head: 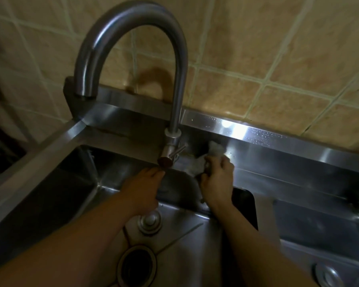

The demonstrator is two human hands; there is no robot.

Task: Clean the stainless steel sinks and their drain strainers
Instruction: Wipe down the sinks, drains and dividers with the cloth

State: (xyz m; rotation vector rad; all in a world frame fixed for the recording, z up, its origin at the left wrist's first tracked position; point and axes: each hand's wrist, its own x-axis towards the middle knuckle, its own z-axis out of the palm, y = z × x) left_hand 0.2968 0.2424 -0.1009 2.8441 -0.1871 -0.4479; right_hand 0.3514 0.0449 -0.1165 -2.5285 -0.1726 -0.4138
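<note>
Steel sink (195,255), dim, glossy, open drain (136,268)

Two sinks lie side by side: the left sink (50,183) and the right sink (319,228), with a divider (265,214) between them. A ledge (278,162) runs behind both, backed by a tiled wall (257,59). The tap (174,112) stands on the ledge behind the divider, its spout arching left over the left sink. In the left sink, a stopper (150,221) lies behind the open drain (136,266). A strainer (327,275) sits in the right sink. The left hand (142,189) lies below the tap's base. The right hand (218,179) holds a cloth (197,164) against the ledge, just right of the tap.
</note>
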